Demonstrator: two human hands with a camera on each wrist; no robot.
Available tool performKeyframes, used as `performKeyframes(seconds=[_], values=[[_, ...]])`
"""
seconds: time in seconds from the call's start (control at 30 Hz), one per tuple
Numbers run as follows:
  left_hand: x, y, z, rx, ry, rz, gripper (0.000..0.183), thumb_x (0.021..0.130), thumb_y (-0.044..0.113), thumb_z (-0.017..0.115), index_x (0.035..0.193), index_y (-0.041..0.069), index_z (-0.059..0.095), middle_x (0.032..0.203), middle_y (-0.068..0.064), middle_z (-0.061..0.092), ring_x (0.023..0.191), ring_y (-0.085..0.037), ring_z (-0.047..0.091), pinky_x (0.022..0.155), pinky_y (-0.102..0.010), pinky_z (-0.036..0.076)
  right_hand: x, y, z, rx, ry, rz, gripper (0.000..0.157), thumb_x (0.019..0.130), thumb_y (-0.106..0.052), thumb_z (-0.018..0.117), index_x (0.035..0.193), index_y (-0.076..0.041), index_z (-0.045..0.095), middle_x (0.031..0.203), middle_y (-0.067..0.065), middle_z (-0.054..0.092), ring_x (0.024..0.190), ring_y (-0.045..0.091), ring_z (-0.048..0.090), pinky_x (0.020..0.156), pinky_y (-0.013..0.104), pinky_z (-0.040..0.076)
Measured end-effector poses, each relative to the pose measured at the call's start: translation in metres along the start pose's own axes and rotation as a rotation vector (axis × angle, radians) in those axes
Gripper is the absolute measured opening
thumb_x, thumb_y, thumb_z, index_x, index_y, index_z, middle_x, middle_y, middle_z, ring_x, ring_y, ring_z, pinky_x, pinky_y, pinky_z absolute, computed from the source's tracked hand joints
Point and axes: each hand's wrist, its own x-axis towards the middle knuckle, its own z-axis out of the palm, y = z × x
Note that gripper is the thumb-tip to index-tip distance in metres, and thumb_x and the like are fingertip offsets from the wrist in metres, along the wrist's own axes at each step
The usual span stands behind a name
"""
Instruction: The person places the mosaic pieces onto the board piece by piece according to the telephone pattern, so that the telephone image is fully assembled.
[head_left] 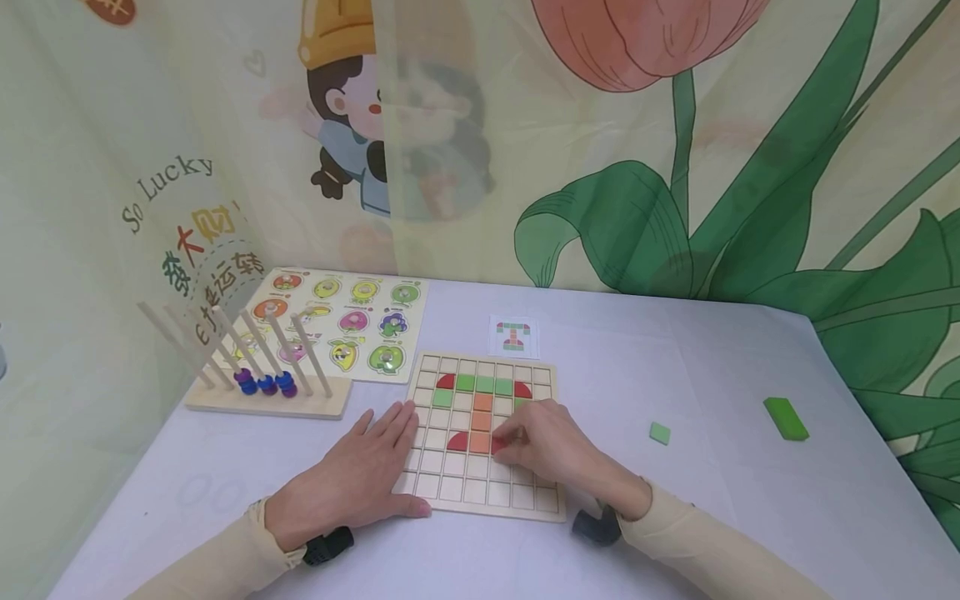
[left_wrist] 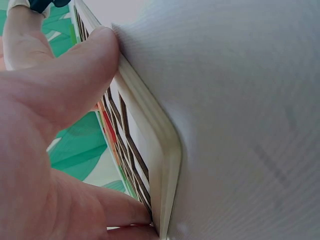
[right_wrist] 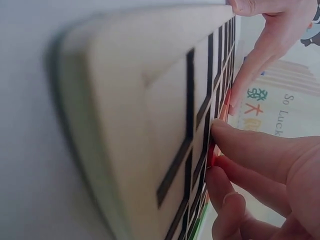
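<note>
A wooden grid board [head_left: 450, 487] lies on the table. In its cells sit green squares [head_left: 484, 384], orange squares [head_left: 482, 421] in a column, and red quarter-round tiles [head_left: 457, 441]. My left hand [head_left: 352, 475] rests along the board's left edge, fingers extended; in the left wrist view its thumb [left_wrist: 95, 60] touches the near rim. Between thumb and fingers my right hand [head_left: 551, 442] pinches a red tile [right_wrist: 213, 156] at the cell right of the lowest orange square. That hand partly hides the tile and the board's right side.
Behind the board lies a small pattern card [head_left: 514, 337]. A loose green tile [head_left: 660, 432] and a green block [head_left: 786, 418] are at the right. To the left stand a wooden peg rack [head_left: 262, 402] with beads and a fruit puzzle board [head_left: 416, 321].
</note>
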Motion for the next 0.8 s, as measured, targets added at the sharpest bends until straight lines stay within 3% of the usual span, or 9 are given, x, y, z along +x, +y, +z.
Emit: performKeyframes(seconds=[0.17,0.3,0.53,0.67,0.8], values=[[0.000,0.000,-0.001,0.004,-0.001,0.002,0.110,0.084,0.067,0.072,0.155,-0.008,0.034,0.167,-0.025,0.028,0.157,-0.040,0.026,0.125,-0.063,0.022,-0.004,0.002,-0.002,-0.022,0.028,0.036,0.029,0.080,-0.019,0.088,0.108,-0.013,0.082,0.090,-0.005,0.078,0.077,0.007,0.061,0.064,0.021,0.048],[0.001,0.000,-0.001,0.005,-0.006,-0.001,0.110,0.084,0.067,0.072,0.156,-0.008,0.034,0.167,-0.024,0.027,0.157,-0.040,0.025,0.126,-0.063,0.022,-0.013,0.009,-0.010,-0.021,0.070,0.088,0.030,0.081,-0.022,0.087,0.110,-0.015,0.081,0.087,-0.009,0.072,0.070,0.009,0.057,0.061,0.023,0.047],[0.001,0.001,0.000,-0.006,0.001,0.003,0.112,0.083,0.068,0.072,0.155,-0.008,0.034,0.167,-0.025,0.027,0.157,-0.040,0.025,0.125,-0.063,0.022,-0.045,0.033,-0.031,-0.090,0.148,0.215,0.029,0.079,-0.022,0.088,0.108,-0.018,0.082,0.092,-0.006,0.073,0.070,0.009,0.053,0.058,0.023,0.043],[0.002,0.001,0.000,-0.008,0.007,0.003,0.112,0.082,0.068,0.073,0.155,-0.008,0.034,0.167,-0.025,0.027,0.157,-0.040,0.026,0.125,-0.063,0.023,-0.065,0.045,-0.039,-0.137,0.144,0.301,0.032,0.078,-0.023,0.089,0.108,-0.021,0.081,0.095,-0.006,0.072,0.074,0.011,0.051,0.059,0.023,0.041],[0.001,0.001,0.000,-0.007,0.009,0.006,0.112,0.083,0.067,0.073,0.155,-0.008,0.034,0.167,-0.025,0.028,0.157,-0.040,0.026,0.125,-0.064,0.023,-0.085,0.053,-0.041,-0.142,0.136,0.334,0.035,0.073,-0.026,0.092,0.107,-0.023,0.082,0.093,-0.008,0.070,0.076,0.012,0.049,0.060,0.023,0.038]])
